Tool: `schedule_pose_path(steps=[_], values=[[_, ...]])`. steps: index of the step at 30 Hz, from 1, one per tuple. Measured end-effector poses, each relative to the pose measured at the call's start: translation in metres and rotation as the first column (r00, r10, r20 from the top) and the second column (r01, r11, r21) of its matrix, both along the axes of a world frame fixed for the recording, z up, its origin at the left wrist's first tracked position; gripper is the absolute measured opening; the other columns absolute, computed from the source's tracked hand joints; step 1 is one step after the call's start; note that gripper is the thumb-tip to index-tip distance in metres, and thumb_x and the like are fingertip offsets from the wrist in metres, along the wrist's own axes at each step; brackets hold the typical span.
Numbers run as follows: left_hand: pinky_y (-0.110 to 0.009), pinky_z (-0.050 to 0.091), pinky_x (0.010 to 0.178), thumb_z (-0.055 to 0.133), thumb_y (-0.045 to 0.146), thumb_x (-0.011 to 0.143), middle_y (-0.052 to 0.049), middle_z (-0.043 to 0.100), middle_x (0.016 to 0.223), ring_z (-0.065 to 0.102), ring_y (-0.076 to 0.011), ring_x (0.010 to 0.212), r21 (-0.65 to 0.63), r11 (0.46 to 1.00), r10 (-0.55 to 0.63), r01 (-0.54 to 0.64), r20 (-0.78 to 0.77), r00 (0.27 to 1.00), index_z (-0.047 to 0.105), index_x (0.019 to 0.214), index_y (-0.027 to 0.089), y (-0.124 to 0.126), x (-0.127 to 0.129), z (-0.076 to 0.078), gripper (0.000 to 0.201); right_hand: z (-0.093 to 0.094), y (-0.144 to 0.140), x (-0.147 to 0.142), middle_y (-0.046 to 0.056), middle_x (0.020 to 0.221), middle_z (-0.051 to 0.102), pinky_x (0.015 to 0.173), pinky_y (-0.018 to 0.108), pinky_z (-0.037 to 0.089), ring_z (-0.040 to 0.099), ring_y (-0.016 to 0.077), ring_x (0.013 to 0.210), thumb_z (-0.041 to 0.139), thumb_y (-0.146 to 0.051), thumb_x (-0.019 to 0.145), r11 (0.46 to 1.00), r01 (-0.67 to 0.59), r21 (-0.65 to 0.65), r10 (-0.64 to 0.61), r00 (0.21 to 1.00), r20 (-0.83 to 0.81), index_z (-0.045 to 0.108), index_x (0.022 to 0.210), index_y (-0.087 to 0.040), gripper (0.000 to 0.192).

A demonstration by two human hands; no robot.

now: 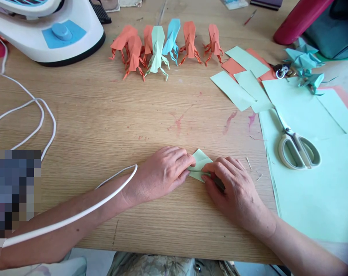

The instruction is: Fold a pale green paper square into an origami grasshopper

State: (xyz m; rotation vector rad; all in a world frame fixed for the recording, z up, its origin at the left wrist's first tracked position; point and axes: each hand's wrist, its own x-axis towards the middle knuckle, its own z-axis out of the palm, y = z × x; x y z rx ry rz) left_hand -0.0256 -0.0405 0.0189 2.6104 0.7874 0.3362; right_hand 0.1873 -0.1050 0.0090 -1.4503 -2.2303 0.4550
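Observation:
A small piece of pale green paper (pixel 200 156) lies on the table between my hands, with a crease or folded edge running across it. My left hand (pixel 166 168) is closed on its left side, thumb and forefinger pinching the edge. From the right, my right hand (pixel 234 188) presses thumb and forefinger together on the paper's other side. Its remaining fingers curl under and are partly hidden. Beyond the hands stands a row of folded paper figures with legs, among them a red one (pixel 135 55), a pale green one (pixel 157 50) and a blue one (pixel 171 38).
Scissors (pixel 299 147) rest on large pale green sheets (pixel 312 199) at the right. Cut paper pieces (pixel 234 90) and teal folded figures (pixel 304 63) lie behind them. A white appliance (pixel 73 34) stands at the back left. A white cord (pixel 76 218) passes over my left forearm.

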Motion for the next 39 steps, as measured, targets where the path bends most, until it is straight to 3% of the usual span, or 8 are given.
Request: schedule_pose_path(steps=[10, 20, 32, 39], values=[[-0.031, 0.043, 0.079, 0.051, 0.011, 0.097, -0.005, 0.062, 0.097, 0.057, -0.0181, 0.087, -0.028, 0.999, -0.024, 0.024, -0.015, 1.000, 0.058, 0.101, 0.017, 0.000, -0.001, -0.003, 0.010, 0.003, -0.002, 0.001, 0.006, 0.087, 0.055, 0.072, 0.034, 0.039, 0.050, 0.0175, 0.078, 0.051, -0.011, 0.096, 0.998, -0.043, 0.040, 0.043, 0.999, 0.006, 0.064, 0.093, -0.019, 0.016], [-0.026, 0.042, 0.077, 0.044, 0.006, 0.098, -0.003, 0.065, 0.092, 0.059, -0.0145, 0.086, -0.148, 0.989, -0.001, 0.019, 0.122, 0.992, 0.062, 0.101, 0.016, 0.008, -0.008, -0.001, 0.021, 0.003, -0.001, 0.001, 0.005, 0.085, 0.059, 0.073, 0.035, 0.039, 0.052, 0.0178, 0.079, 0.052, -0.013, 0.098, 0.998, -0.053, 0.036, 0.053, 0.999, -0.009, 0.065, 0.094, -0.019, 0.014], [-0.031, 0.035, 0.081, 0.054, 0.008, 0.092, 0.000, 0.065, 0.086, 0.055, -0.0164, 0.086, -0.175, 0.985, 0.005, 0.006, 0.064, 0.998, 0.065, 0.093, 0.020, 0.016, -0.016, 0.001, 0.016, 0.002, -0.002, 0.001, 0.005, 0.086, 0.059, 0.073, 0.035, 0.038, 0.052, 0.0181, 0.080, 0.051, -0.014, 0.098, 0.998, -0.055, 0.012, 0.055, 0.998, 0.005, 0.064, 0.095, -0.020, 0.015], [-0.031, 0.034, 0.081, 0.054, 0.007, 0.092, 0.000, 0.065, 0.087, 0.055, -0.0165, 0.087, -0.168, 0.986, -0.001, 0.010, 0.056, 0.998, 0.066, 0.091, 0.020, 0.017, -0.016, -0.001, 0.018, 0.003, -0.003, 0.003, 0.004, 0.090, 0.060, 0.076, 0.036, 0.034, 0.052, 0.0173, 0.080, 0.050, -0.011, 0.098, 0.992, -0.111, 0.062, 0.106, 0.992, 0.072, 0.065, 0.112, -0.023, 0.023]])
